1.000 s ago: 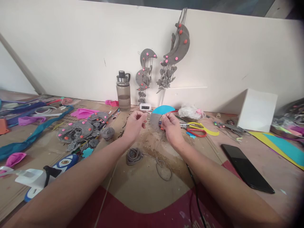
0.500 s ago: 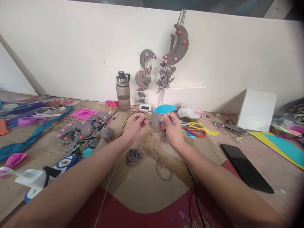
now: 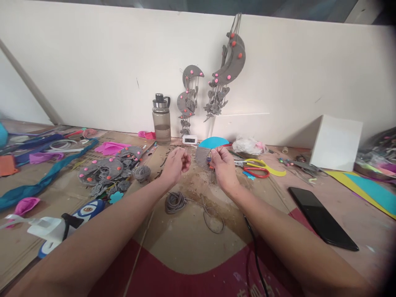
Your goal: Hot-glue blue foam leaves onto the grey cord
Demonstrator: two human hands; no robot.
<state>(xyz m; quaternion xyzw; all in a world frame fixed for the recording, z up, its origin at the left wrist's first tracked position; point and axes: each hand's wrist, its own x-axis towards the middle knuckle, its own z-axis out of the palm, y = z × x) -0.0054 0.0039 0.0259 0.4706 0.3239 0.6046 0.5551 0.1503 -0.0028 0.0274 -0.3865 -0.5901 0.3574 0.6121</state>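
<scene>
Head view: right hand (image 3: 223,168) fingers pinch a grey felt piece (image 3: 202,156); left hand (image 3: 176,163) fingers clenched just beside.

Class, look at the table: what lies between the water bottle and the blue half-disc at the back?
In the head view, a small white digital clock sits between the water bottle and the blue half-disc, close to the wall.
</scene>
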